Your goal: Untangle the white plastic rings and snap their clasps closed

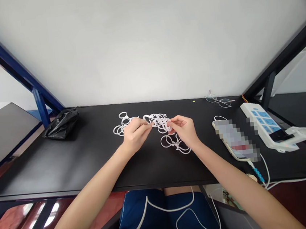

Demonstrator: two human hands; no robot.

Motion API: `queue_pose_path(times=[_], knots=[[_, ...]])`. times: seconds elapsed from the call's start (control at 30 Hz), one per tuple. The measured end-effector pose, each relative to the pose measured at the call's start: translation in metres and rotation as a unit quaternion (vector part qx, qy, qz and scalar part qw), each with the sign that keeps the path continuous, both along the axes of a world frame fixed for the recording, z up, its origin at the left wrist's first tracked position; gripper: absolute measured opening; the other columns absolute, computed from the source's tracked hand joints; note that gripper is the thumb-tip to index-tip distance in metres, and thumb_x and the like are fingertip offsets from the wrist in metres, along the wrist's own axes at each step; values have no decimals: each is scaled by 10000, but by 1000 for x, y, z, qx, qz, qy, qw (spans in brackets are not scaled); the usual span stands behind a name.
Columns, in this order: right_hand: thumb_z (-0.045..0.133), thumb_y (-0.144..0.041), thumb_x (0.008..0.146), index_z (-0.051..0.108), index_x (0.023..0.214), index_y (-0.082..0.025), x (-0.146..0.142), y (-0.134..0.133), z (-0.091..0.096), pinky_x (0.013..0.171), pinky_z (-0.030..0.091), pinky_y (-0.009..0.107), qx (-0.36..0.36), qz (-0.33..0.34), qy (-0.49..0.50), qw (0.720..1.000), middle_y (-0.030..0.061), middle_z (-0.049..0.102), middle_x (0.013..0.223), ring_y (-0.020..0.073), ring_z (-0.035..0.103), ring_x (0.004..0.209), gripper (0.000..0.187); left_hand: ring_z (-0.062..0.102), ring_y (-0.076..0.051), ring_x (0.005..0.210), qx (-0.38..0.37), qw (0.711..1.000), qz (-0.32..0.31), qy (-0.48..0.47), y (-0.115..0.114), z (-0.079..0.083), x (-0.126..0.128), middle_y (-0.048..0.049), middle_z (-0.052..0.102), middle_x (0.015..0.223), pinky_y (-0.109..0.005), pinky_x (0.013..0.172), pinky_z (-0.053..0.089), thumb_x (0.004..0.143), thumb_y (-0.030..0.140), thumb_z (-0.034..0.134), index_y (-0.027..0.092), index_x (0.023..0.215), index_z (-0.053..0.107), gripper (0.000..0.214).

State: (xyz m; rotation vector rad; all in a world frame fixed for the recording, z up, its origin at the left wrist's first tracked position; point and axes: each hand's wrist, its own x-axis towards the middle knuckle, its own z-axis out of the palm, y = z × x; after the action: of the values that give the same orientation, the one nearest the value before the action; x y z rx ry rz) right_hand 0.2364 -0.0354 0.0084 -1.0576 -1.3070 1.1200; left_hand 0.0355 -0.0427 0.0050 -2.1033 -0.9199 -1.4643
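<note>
Both my hands are over a heap of thin white rings (157,120) lying on a black desk (92,161). My left hand (135,132) is closed in a pinch on a white ring at the heap's left side. My right hand (184,128) pinches another white ring at the heap's right side, fingers pressed together. More loose white rings (121,127) lie to the left of my left hand, and a linked cluster of rings (176,145) lies just under my right wrist.
A crumpled black bag (61,125) sits at the desk's left back corner. Glasses (219,101) lie at the back right. A phone (235,140) on a white cable and a white power strip (269,126) with a plugged charger occupy the right side. A white wall stands behind.
</note>
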Motion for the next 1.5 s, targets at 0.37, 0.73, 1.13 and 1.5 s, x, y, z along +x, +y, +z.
queue_pose_path(times=[0.37, 0.73, 1.13, 1.5], knots=[[620, -204, 799, 702, 781, -268, 19, 16, -12, 598, 389, 293, 142, -59, -340, 928, -12, 638, 709, 143, 503, 592, 105, 556, -73, 605, 0, 1000, -16, -13, 2, -5, 0, 0, 623, 791, -197, 519, 449, 848, 103, 641, 202, 799, 578, 127], [533, -133, 845, 667, 915, -192, 9, 12, -3, 504, 432, 252, 208, -67, -272, 937, 44, 661, 902, 135, 576, 663, 163, 615, -171, 838, -114, 986, -109, 56, -3, 2, 6, -96, 632, 932, -270, 658, 538, 833, 145, 625, 160, 890, 557, 90], [604, -105, 863, 594, 1195, -208, 0, -16, 6, 581, 539, 263, 337, 64, -162, 925, 55, 675, 990, 112, 613, 672, 347, 442, -156, 679, -99, 978, -116, 145, -3, 7, 6, -69, 575, 786, -271, 584, 428, 962, 203, 436, 140, 871, 557, 164], [646, -20, 804, 662, 1040, -218, 1, -24, 11, 608, 566, 297, 374, 24, -129, 918, 35, 700, 881, 166, 666, 764, 308, 443, -151, 658, -89, 977, -141, 129, -12, 13, 11, -51, 559, 745, -278, 591, 424, 953, 213, 455, 153, 799, 545, 189]])
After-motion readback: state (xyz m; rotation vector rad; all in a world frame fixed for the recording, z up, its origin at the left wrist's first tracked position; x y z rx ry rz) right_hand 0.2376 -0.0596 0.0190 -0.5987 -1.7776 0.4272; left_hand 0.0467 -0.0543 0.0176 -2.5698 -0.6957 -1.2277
